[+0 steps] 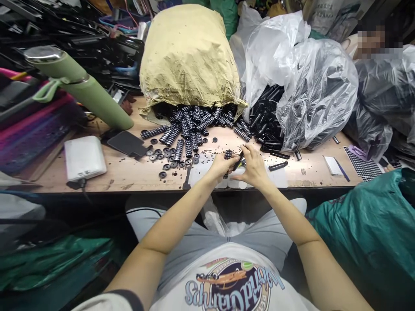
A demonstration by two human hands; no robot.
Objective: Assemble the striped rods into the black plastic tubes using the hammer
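My left hand is closed around a short black cylinder with a light grid pattern. Just beside it, my right hand pinches a slim black plastic piece between thumb and fingers, close to the cylinder. Both hands are over a pale mat at the table's front edge. Behind them lie many patterned black cylinders, spilling from a yellow sack. Small black discs are scattered left of my left hand. A loose black tube rests right of my right hand.
Black tubes spill from a clear plastic bag. At left stand a green bottle and a white box with a cable. A dark flat pouch, a white card and a patterned sheet lie on the table.
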